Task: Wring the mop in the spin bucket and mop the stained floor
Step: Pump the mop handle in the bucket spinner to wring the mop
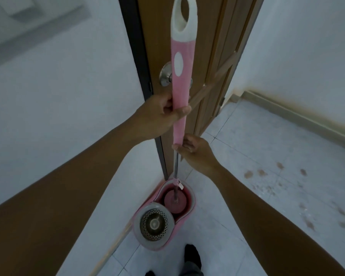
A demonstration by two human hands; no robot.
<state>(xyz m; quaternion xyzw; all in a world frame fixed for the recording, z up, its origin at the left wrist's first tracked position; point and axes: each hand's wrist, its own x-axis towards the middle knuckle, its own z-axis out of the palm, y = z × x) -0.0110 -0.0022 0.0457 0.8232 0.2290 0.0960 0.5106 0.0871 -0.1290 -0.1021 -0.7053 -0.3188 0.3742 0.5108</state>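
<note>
A pink-and-white mop [182, 80] stands upright, its round head sunk in the far well of a pink spin bucket [190, 208] on the tiled floor [267, 148], while the perforated metal spinner basket [153, 224] sits in the near well. The left hand [163, 114] wraps the textured pink grip; the right hand [195, 152] pinches the thin metal shaft just below. A wooden door [209, 56] with a steel knob [166, 74] stands close behind, and brown stains [263, 173] dot the pale tiles to the right.

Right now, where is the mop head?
In the head view, low centre: the mop head sits in the pink bucket's far compartment, behind the metal spin basket, near the door.
</note>
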